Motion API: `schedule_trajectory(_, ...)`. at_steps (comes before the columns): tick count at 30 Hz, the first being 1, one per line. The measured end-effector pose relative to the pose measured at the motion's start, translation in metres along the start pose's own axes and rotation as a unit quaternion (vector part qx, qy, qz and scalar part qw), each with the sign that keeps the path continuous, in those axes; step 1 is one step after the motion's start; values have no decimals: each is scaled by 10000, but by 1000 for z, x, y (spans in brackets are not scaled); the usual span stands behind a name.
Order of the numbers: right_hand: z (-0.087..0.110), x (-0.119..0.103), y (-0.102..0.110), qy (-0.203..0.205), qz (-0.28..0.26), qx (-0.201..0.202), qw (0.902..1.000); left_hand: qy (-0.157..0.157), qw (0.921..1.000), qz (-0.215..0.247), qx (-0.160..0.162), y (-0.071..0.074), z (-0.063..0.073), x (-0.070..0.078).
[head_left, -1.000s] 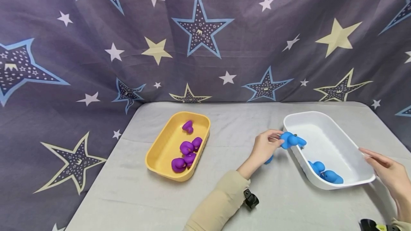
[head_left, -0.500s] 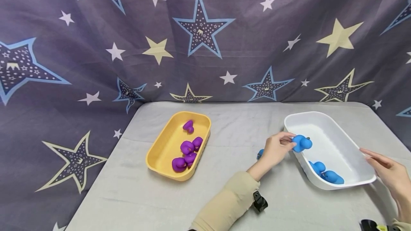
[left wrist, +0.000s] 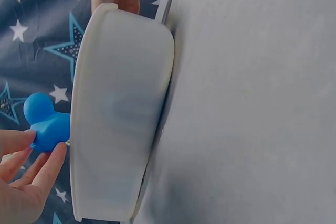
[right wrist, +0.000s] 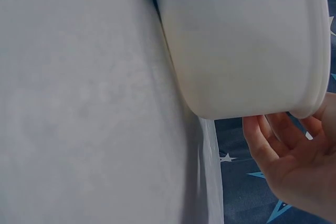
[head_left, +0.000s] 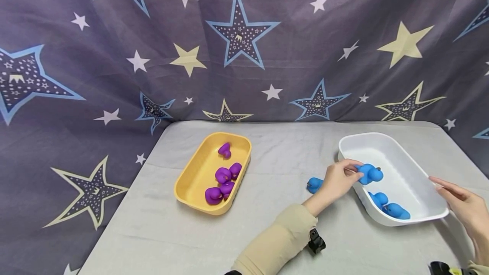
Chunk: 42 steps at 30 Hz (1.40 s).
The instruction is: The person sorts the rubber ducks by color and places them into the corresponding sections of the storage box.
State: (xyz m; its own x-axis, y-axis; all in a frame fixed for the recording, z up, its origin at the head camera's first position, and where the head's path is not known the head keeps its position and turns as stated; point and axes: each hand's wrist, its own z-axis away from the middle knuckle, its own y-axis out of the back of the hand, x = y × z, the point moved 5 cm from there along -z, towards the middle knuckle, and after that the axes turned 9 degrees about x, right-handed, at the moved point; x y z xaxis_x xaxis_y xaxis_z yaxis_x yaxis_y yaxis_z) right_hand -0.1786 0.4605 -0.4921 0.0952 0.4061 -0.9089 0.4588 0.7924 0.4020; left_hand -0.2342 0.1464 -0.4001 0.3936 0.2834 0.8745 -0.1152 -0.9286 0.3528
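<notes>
My left hand [head_left: 340, 180] pinches a blue rubber duck [head_left: 370, 174] over the near-left rim of the white bin [head_left: 406, 156]. In the left wrist view the duck [left wrist: 50, 124] sits between the thumb and fingers, partly hidden behind the bin's rim. My right hand [head_left: 464, 207] grips the bin's right rim; the right wrist view shows the fingers [right wrist: 260, 142] against the outer wall beneath it. Two more blue ducks [head_left: 396, 211] lie inside the bin at its near end. Another blue duck [head_left: 314, 185] is on the table, partly behind my left wrist.
A yellow bin [head_left: 187, 181] holding several purple ducks [head_left: 223, 175] stands on the left of the grey cloth-covered table [head_left: 282, 147]. Behind the table hangs a dark curtain [head_left: 290, 50] with stars.
My left hand has moved right with the blue duck, from the white bin's left rim to farther over its inside. The duck on the table has come into fuller view. The right hand stays put.
</notes>
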Motion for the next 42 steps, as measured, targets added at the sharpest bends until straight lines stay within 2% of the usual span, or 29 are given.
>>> schedule_trajectory(7,-2,3,-1,-1,56,-3,10000,14,9999,-82,-58,-6,-1,3)
schedule_trajectory(14,-1,9,-3,-222,396,80,9989,111,9992,-339,-151,-11,-3,4)
schedule_trajectory(21,0,10,-4,-315,753,142,9966,17,9978,-621,-223,-14,-7,6)
schedule_trajectory(29,-1,9,-3,-259,400,76,9988,-27,9958,-824,-409,-18,-11,7)
schedule_trajectory(42,0,8,-3,-274,513,63,9983,-213,9897,-1237,-685,-27,-19,7)
